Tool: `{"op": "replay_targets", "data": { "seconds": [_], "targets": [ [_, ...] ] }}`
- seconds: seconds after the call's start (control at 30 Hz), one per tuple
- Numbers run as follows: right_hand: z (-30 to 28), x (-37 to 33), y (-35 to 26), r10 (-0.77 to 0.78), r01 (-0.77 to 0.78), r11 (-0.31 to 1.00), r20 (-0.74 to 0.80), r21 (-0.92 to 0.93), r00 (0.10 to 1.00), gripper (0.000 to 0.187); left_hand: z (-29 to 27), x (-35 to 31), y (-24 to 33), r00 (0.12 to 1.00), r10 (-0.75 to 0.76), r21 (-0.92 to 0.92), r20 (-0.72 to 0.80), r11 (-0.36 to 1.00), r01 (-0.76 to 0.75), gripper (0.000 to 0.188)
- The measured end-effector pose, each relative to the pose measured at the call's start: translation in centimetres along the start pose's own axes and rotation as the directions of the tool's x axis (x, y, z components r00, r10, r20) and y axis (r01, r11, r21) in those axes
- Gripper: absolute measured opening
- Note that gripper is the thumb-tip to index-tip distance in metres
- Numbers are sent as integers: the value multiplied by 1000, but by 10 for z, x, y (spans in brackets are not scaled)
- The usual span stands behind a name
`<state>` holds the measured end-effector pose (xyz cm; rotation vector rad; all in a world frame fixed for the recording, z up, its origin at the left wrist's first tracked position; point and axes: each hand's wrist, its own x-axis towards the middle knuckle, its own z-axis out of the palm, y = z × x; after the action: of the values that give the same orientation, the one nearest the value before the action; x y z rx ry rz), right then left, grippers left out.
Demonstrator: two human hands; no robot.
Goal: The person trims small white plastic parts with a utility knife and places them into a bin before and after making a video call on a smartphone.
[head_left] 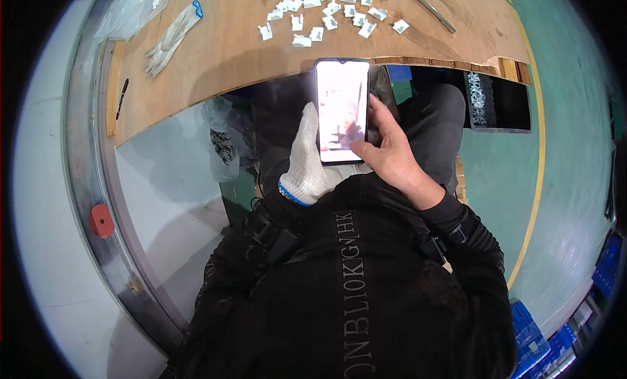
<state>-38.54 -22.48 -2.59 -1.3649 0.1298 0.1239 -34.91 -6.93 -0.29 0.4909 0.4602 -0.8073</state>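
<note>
A smartphone (pixel 341 105) with a bright, lit screen is held upright in front of my lap. My left hand (pixel 307 160), in a white knitted glove with a blue cuff edge, grips it from the left side and below. Bare, my right hand (pixel 395 150) wraps the phone's right edge, its thumb over the lower part of the screen. Beyond the phone, several small, flat metal pieces (pixel 331 22) with bent tabs lie scattered on the wooden table (pixel 228 52). The fingers behind the phone are hidden.
Also on the table are an empty glove (pixel 173 39), a black pen (pixel 122 98), a metal rod (pixel 430 10) and a clear plastic bag (pixel 134 13). A black bin (pixel 499 105) with shiny pieces stands right of my knees. Blue crates (pixel 532 340) sit at lower right.
</note>
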Motion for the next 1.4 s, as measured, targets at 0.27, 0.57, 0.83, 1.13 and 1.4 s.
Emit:
{"op": "replay_targets", "data": {
  "seconds": [0.27, 0.57, 0.83, 1.13, 1.4],
  "targets": [
    [-21, 25, -7, 173, -188, 969, 98, 162, 980, 56, 2, 0, 3, 998, -57, 71, 38, 996, 54, 75],
    [0, 14, -10, 83, -78, 991, -42, 108, 996, 53, 1, -1, 1, 999, -47, 40, 19, 998, 46, 76],
    [1, 14, -8, 84, -78, 992, -53, 100, 995, 52, 1, -3, 1, 998, -51, 11, 35, 999, 51, 74],
    [5, 7, 3, 21, -19, 1000, -77, 20, 997, 62, -3, 0, -3, 998, -38, 14, 42, 999, 38, 74],
    [9, 3, 5, 9, -21, 992, -95, -126, 995, 74, -2, 1, -3, 999, 21, 37, 38, 999, -23, 69]
  ]
}}
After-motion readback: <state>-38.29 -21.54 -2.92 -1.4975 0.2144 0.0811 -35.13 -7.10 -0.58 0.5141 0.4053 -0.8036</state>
